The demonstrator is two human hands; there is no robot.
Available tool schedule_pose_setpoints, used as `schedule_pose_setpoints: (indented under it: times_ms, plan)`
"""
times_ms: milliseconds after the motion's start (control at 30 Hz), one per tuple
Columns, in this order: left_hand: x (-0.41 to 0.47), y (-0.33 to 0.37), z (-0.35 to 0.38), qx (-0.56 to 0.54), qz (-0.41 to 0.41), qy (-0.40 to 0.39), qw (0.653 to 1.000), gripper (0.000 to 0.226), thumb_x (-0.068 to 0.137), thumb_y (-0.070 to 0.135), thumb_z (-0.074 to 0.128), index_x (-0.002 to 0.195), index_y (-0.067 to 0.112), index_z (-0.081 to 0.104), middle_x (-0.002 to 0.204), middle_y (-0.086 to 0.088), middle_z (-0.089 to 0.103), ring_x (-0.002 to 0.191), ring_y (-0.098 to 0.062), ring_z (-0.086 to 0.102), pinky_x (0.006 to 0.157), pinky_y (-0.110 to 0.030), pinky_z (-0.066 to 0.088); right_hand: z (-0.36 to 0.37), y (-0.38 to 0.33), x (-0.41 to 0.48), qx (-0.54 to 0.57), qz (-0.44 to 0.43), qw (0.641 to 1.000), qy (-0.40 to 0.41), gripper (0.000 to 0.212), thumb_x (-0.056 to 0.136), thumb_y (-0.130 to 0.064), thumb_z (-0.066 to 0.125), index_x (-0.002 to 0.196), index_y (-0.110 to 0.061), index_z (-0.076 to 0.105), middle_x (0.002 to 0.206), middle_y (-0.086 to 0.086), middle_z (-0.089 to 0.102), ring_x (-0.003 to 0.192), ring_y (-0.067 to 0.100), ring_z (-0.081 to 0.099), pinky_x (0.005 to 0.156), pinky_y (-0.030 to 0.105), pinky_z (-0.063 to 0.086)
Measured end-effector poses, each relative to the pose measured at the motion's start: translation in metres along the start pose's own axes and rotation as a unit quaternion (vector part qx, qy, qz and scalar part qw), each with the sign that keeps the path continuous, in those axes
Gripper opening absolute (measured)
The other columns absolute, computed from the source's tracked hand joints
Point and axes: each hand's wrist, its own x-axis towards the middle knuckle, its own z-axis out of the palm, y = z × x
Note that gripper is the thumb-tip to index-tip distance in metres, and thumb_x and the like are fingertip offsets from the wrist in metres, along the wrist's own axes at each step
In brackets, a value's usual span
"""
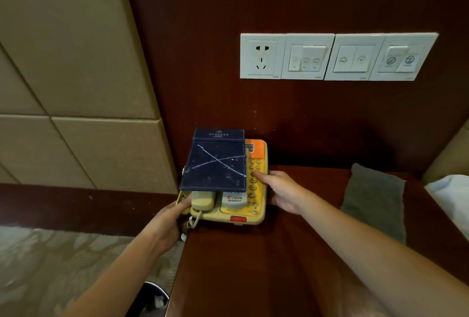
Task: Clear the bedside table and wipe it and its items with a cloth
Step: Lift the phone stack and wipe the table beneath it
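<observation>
Left hand [167,217] and right hand [281,192] clamp the telephone [255,201], blue folder [215,164] on top: clearing barely begun, grey cloth [375,200] lying idle.

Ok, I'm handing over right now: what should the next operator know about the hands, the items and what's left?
Left hand grips the telephone at its left side. Right hand grips its right side, thumb on the keypad.
The blue notepad folder lies on top of the telephone, at the bedside table's rear left corner. The grey cloth lies unheld on the table, further right.
Done: nothing visibly cleared or wiped.
Left: move telephone and folder off, then wipe the table and items.
</observation>
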Motion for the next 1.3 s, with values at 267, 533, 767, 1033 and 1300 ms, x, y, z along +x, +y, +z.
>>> schedule_pose_setpoints:
  times_ms: [267,533,767,1033,1300]
  plan:
    - [0.0,-0.004,0.0,0.02,0.016,-0.006,1.0,0.017,0.092,0.017,0.053,0.098,0.005,0.065,0.081,-0.01,0.074,0.066,-0.017,0.071,0.052,-0.026,0.056,-0.001,-0.001,0.004,-0.048,-0.003,0.999,0.011,0.027,0.095,-0.022,0.055,0.118,-0.008,0.059,0.111,0.008,0.067,0.101,0.022,0.063,0.074,0.039,0.052]
    - [-0.006,0.004,-0.001,0.141,-0.006,0.009,0.99,0.03,0.091,0.032,0.055,0.114,0.013,0.058,0.097,-0.007,0.07,0.079,-0.018,0.066,0.058,-0.028,0.052,-0.003,-0.012,-0.002,-0.233,-0.027,0.969,0.077,0.031,0.089,-0.033,0.063,0.109,-0.009,0.062,0.108,0.004,0.064,0.099,0.021,0.062,0.056,0.029,0.052]
    - [-0.014,0.029,-0.006,0.204,0.03,0.076,0.975,0.045,0.095,0.038,0.051,0.133,0.014,0.05,0.127,-0.007,0.056,0.128,-0.027,0.043,0.106,-0.047,0.035,0.002,-0.019,-0.012,-0.33,-0.023,0.94,0.086,0.026,0.095,-0.032,0.053,0.107,-0.01,0.059,0.115,0.01,0.064,0.098,0.027,0.066,0.068,0.034,0.059]
    - [-0.026,0.048,0.003,0.225,0.136,0.187,0.946,0.041,0.1,0.036,0.04,0.109,0.001,0.059,0.077,-0.006,0.059,0.064,-0.018,0.051,0.058,-0.029,0.039,-0.059,-0.022,-0.047,-0.61,-0.11,0.766,0.167,0.036,0.098,-0.034,0.042,0.122,-0.011,0.055,0.111,0.007,0.059,0.098,0.026,0.061,0.078,0.039,0.053]
    - [-0.036,0.053,0.044,0.242,0.049,0.113,0.962,0.031,0.094,0.032,0.054,0.109,0.005,0.052,0.094,-0.013,0.057,0.065,-0.019,0.054,0.055,-0.029,0.042,-0.14,0.036,-0.079,-0.765,0.076,0.61,0.192,0.039,0.096,-0.018,0.041,0.132,-0.005,0.042,0.136,0.017,0.041,0.123,0.031,0.043,0.096,0.037,0.043]
